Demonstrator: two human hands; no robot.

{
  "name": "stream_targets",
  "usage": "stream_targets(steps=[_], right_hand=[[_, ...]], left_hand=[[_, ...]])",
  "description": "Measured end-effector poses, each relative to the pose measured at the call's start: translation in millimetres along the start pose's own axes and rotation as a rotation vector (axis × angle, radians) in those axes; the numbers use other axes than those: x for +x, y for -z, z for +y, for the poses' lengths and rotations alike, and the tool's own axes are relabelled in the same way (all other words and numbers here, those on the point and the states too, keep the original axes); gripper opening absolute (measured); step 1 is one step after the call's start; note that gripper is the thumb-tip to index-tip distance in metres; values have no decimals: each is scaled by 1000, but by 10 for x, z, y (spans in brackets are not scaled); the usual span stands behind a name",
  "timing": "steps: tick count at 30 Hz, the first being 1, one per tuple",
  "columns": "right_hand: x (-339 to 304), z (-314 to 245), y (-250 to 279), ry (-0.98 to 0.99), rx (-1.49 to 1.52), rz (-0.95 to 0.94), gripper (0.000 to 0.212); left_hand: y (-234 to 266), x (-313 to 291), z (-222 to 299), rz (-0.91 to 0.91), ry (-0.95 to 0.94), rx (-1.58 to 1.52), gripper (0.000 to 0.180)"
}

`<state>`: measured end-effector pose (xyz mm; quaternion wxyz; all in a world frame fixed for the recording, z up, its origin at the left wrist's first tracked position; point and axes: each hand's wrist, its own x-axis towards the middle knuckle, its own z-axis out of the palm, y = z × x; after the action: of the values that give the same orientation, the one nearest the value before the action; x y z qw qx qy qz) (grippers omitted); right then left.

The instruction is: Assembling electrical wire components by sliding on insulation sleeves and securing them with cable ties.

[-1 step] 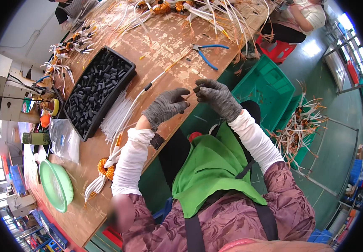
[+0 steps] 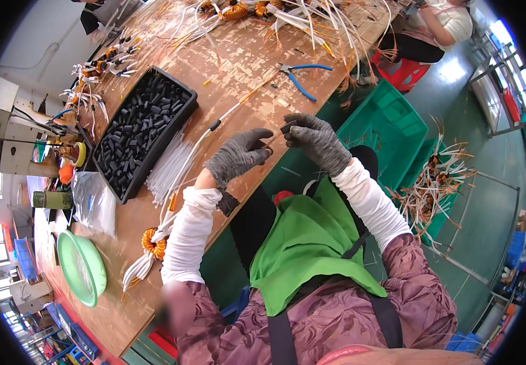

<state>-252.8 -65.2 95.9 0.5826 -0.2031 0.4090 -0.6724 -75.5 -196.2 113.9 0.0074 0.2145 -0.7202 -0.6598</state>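
Over the table's near edge: my two gloved hands meet, fingertips almost touching.
Right hand (image 2: 319, 141): pinching a small dark piece (image 2: 287, 128) between thumb and forefinger, up in the air and clear of the table (image 2: 238, 61).
Left hand (image 2: 238, 157): fingers curled, thumb reaching toward the piece; I cannot tell whether it grips anything.
Change: none I can make out. Hands and piece sit just as in the earlier picture, so the work reads as holding at this pinch.
Under my left wrist: a white-sleeved wire (image 2: 214, 126) runs down to an orange coil (image 2: 153, 243).
Left of that: a black tray (image 2: 144, 131) full of dark pieces like mine.
Farther up: blue-handled pliers (image 2: 302, 76), lying untouched.
To my right: a green crate (image 2: 391, 121), below table level.
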Motion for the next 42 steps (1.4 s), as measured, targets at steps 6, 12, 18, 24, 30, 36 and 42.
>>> stream_targets(steps=[6,12,18,24,30,36,42], right_hand=[[16,13,-33,42,-353,27,26],[-8,258,-223,9,-373,7,24],[21,665,-471,-117,-382,-26,24],[54,1101,-821,-296,-133,-87,22],[40,959,-930,-473,-75,-188,26],[-75,825,-722,-536,-169,-122,32],[-158,846,-692,-497,-205,-114,31]], left_hand=[[119,-319,-38,34,102,148,51],[163,-563,-71,86,173,203,49],[98,-912,-72,282,161,275,47],[296,-1702,18,835,-215,347,39],[567,-2668,-371,1013,80,517,33],[919,-2459,-369,789,242,719,25],[1182,-1571,-831,581,262,1010,30]])
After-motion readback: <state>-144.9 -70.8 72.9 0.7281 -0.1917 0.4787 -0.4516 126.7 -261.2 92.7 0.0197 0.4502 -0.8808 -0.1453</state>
